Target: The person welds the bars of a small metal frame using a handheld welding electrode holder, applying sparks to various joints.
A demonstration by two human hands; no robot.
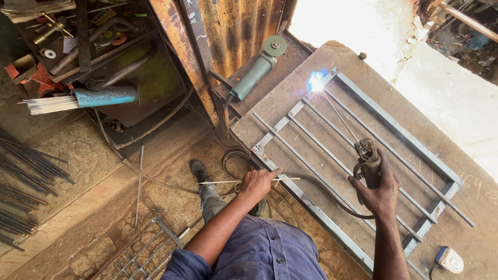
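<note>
Over metal frame (363, 155), right hand (381, 194) outstretched, gripping electrode holder (367, 158)

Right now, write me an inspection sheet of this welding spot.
Surface: worn metal table, bare at the far edge.
Job's things: grey steel grille frame lying flat on the table; bright arc at its far corner.
Clutter: angle grinder at the table's end; bundle of rods on the shelf; small white and blue device.
Grippers: right hand grips the electrode holder; left hand holds a spare rod.
Cables: black lead crossing the frame to the holder.
Surroundings: rusty corrugated sheet; loose bars on the floor.
</note>
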